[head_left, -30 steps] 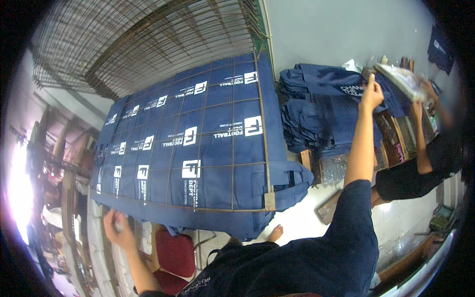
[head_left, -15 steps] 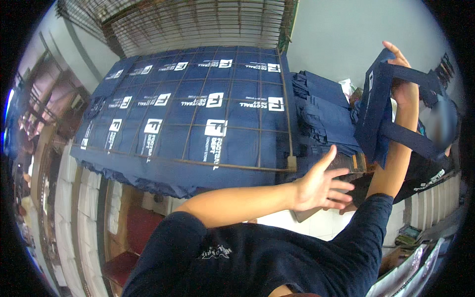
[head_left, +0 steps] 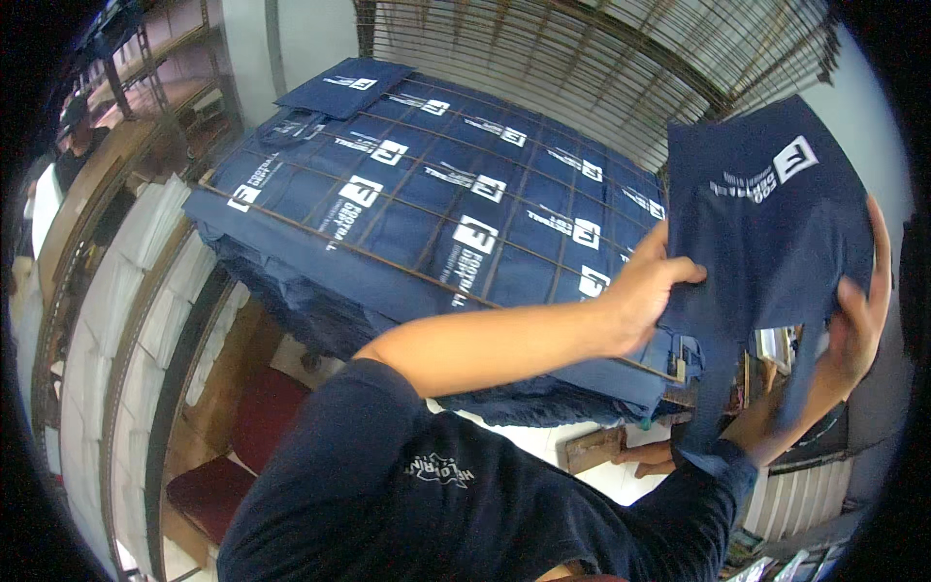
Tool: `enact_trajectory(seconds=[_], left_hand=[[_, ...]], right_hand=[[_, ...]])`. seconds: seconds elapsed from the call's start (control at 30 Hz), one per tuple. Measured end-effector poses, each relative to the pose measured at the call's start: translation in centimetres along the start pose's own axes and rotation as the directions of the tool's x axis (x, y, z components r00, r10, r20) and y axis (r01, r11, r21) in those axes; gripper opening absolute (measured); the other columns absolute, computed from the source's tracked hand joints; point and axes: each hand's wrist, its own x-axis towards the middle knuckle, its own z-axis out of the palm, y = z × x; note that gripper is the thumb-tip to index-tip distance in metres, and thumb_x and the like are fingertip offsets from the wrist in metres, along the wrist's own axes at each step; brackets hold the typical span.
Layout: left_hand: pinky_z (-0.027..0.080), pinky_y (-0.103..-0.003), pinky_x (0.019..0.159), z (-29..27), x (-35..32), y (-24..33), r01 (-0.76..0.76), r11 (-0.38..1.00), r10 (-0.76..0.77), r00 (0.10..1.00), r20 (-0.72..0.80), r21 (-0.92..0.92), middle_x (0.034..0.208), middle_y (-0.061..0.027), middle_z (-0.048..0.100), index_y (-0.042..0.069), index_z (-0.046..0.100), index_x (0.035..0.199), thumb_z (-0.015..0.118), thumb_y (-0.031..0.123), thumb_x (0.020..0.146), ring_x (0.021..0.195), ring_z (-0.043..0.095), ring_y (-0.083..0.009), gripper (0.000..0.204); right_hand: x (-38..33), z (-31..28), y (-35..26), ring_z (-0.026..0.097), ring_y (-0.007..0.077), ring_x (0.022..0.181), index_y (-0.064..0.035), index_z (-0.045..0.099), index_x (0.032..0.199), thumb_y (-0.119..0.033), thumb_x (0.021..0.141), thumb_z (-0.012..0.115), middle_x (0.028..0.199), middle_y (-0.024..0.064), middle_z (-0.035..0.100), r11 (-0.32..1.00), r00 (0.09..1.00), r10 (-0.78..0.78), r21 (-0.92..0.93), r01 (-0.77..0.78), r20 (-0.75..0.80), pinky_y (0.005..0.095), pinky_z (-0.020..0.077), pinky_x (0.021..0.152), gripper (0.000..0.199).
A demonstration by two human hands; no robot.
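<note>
A navy fabric tote bag (head_left: pixel 766 223) with a white printed logo hangs upright between my two hands at the right. My left hand (head_left: pixel 645 291) grips its left edge, the thumb over the front and the fingers partly hidden. Around the lower right edge curls my right hand (head_left: pixel 858 325), slightly blurred. The bag's straps dangle over my right forearm. To the left, rows of similar printed navy bags (head_left: pixel 427 209) lie stacked under a thin metal wire grid (head_left: pixel 461 181). One loose bag (head_left: pixel 344 87) rests on the grid's far left corner.
A wire rack (head_left: pixel 543 58) stands behind the stack. At the left are shelves of white bundles (head_left: pixel 131 281), a dark red chair (head_left: pixel 257 417) and another person (head_left: pixel 82 141). Below the stack's right end, another person's limb (head_left: pixel 645 456) shows beside a brown block (head_left: pixel 592 449).
The view has turned rightward. My left hand has gone from open and empty to holding the bag's left edge. The bag, earlier hanging on my right forearm, now faces me.
</note>
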Motion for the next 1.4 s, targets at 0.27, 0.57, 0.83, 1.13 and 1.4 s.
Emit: enact_trajectory(seconds=[0.27, 0.57, 0.83, 1.13, 1.4], left_hand=[[0.04, -0.032, 0.101, -8.0, -4.2, 16.0, -0.29, 0.704, 0.264, 0.954, 0.14, 0.648, 0.129, -0.0117, 0.05, 0.0, 0.03, 0.14, 0.06, -0.009, 0.081, 0.117, 0.05, -0.0189, 0.067], [0.041, -0.031, 0.1, -14.0, -8.2, 24.5, -0.178, 0.513, 0.359, 0.933, -0.022, 0.839, 0.129, -0.0132, 0.052, -0.003, 0.033, 0.139, 0.061, -0.007, 0.081, 0.114, 0.052, -0.0178, 0.065], [0.042, -0.027, 0.094, -20.6, -6.4, 34.9, -0.054, 0.43, 0.424, 0.893, -0.148, 0.901, 0.124, -0.0101, 0.057, -0.001, 0.04, 0.138, 0.054, -0.009, 0.074, 0.108, 0.055, -0.0158, 0.066], [0.045, -0.031, 0.091, -21.2, -12.4, 41.4, -0.053, 0.081, 0.837, 0.546, -0.039, 0.995, 0.122, -0.0167, 0.057, 0.006, 0.039, 0.138, 0.068, 0.012, 0.08, 0.105, 0.058, -0.0212, 0.065], [0.044, -0.028, 0.085, -25.0, -36.4, 32.3, 0.087, 0.067, 0.994, 0.075, -0.074, 0.994, 0.102, -0.0072, 0.061, 0.002, 0.048, 0.129, 0.062, 0.013, 0.087, 0.093, 0.057, -0.0141, 0.045]], right_hand=[[-3.8, 14.3, 3.9, 0.04, 0.0254, 0.128, 0.0106, 0.045, 0.13, -0.004, 0.067, 0.06, 0.136, 0.0187, 0.045, 0.807, 0.879, 0.472, 0.438, -0.397, -0.072, 0.0328, 0.0257, 0.107, 0.067], [1.0, 26.8, 6.2, 0.036, 0.0228, 0.13, 0.007, 0.038, 0.135, 0.013, 0.066, 0.055, 0.139, 0.0175, 0.04, 0.745, 0.877, 0.434, 0.466, -0.477, 0.205, 0.0319, 0.0314, 0.106, 0.072], [7.3, 38.5, 9.0, 0.037, 0.0234, 0.13, 0.0051, 0.035, 0.139, 0.014, 0.069, 0.05, 0.143, 0.0183, 0.035, 0.673, 0.859, 0.417, 0.535, -0.511, 0.297, 0.0295, 0.0337, 0.103, 0.072], [12.3, 55.8, 19.3, 0.044, 0.0272, 0.123, 0.005, 0.031, 0.14, 0.009, 0.068, 0.055, 0.138, 0.0191, 0.043, 0.481, 0.693, 0.673, 0.559, -0.676, 0.259, 0.034, 0.0352, 0.101, 0.076], [13.6, 60.1, 27.9, 0.047, 0.0283, 0.112, 0.0015, 0.044, 0.127, 0.009, 0.064, 0.054, 0.125, 0.017, 0.047, 0.463, 0.573, 0.77, 0.373, -0.804, 0.28, 0.0406, 0.0481, 0.086, 0.064]])
